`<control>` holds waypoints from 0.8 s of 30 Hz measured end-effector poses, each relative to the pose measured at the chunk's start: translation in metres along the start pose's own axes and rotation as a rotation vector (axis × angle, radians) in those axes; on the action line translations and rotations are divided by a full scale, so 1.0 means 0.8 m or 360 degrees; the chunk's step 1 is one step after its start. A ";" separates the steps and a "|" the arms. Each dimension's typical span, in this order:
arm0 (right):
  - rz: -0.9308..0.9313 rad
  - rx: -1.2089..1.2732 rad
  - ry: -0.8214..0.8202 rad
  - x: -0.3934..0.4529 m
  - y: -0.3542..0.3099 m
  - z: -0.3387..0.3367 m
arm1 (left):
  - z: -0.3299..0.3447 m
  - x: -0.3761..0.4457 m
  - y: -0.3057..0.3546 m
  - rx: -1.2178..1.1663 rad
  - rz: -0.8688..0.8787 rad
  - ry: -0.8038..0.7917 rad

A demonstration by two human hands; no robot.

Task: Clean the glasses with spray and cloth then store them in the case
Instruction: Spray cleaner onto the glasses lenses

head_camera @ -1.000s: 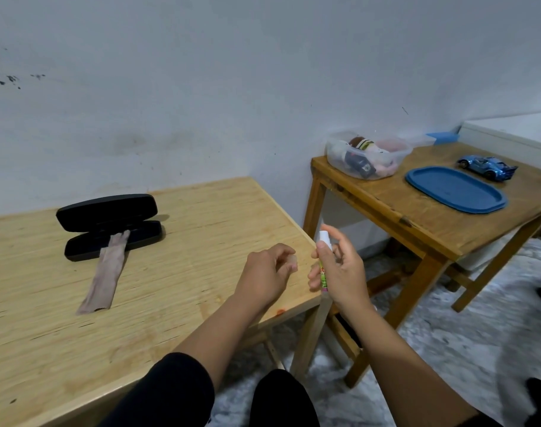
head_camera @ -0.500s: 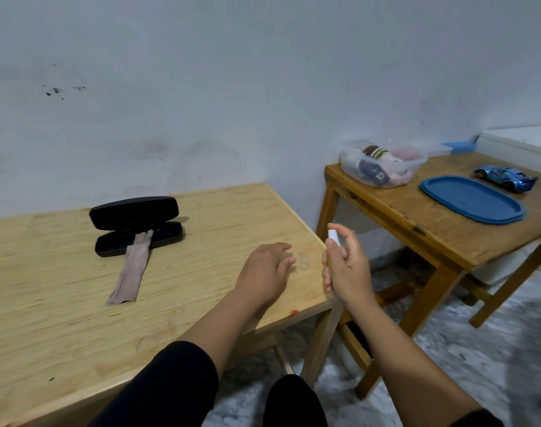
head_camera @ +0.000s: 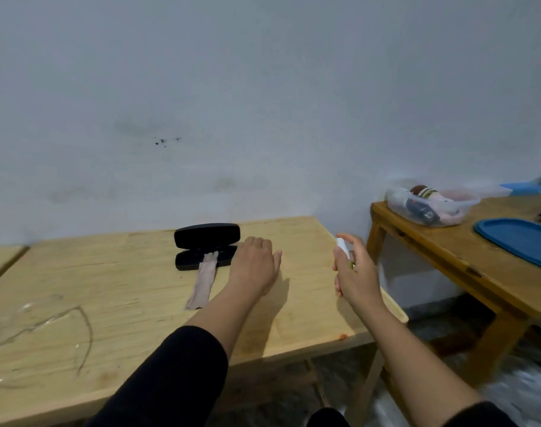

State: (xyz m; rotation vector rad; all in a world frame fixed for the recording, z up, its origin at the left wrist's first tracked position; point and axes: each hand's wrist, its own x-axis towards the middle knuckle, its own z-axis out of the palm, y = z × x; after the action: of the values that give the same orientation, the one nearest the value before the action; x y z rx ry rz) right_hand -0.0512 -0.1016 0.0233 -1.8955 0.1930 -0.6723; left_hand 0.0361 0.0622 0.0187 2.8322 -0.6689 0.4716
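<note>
A black glasses case [head_camera: 206, 245] lies open near the back of the wooden table [head_camera: 133, 297]. A pale cloth [head_camera: 205, 280] hangs out of the case onto the tabletop. Thin-framed clear glasses [head_camera: 44, 331] lie blurred at the table's front left. My left hand [head_camera: 255, 263] hovers flat, fingers apart, just right of the case and cloth, holding nothing. My right hand [head_camera: 353, 272] is closed around a small spray bottle [head_camera: 343, 248] with a white top, above the table's right edge.
A second wooden table [head_camera: 466, 266] stands to the right, carrying a clear plastic tub [head_camera: 432, 204] of small items and a blue lid [head_camera: 518, 241]. A gap of floor separates the two tables. A grey wall runs behind both.
The view has swung left, bringing the glasses into sight. My left hand has moved from the table's right corner up to beside the case. The right hand still holds the spray bottle.
</note>
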 end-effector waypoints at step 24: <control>-0.0328 0.0377 -0.0937 -0.085 -0.121 0.315 | -0.144 -0.279 -0.343 0.0069 -0.0899 0.0349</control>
State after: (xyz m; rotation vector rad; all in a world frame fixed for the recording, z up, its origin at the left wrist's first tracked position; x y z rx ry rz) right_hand 0.0107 0.1698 0.0153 -1.8124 -0.4430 -0.2327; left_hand -0.0557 0.4226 0.0171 2.7734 0.1854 0.6738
